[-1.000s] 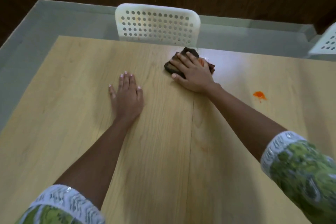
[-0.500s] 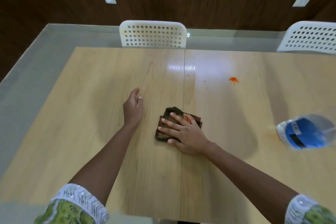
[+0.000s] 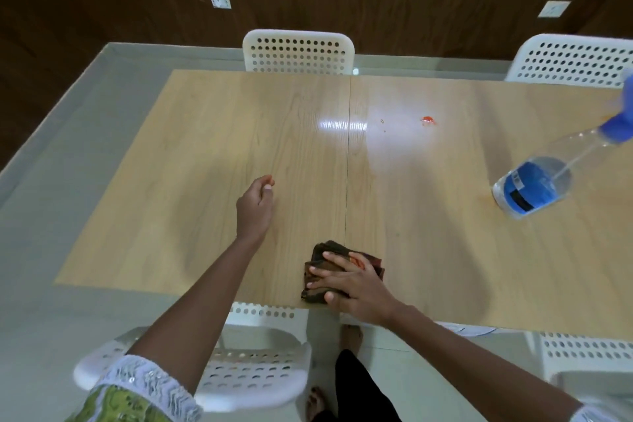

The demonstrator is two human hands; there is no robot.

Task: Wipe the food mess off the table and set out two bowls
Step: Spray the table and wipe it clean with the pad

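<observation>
Glossy wood-look table [image 3: 205, 181]; perforated plastic chair [image 3: 298, 51].

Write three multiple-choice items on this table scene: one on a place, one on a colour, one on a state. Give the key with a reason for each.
1. Where does the dark folded cloth lie on the light wooden table?
A. at the far edge
B. at the near edge
C. beside the bottle

2. What colour is the label of the clear plastic spray bottle?
A. blue
B. green
C. yellow

3. How is the small orange food spot?
A. under the cloth
B. being wiped
C. untouched, apart from both hands

Key: 1 B, the cloth sits by the near edge under the right hand. 2 A, the label shows blue. 3 C, the spot lies far from the cloth and from the left hand.
</observation>
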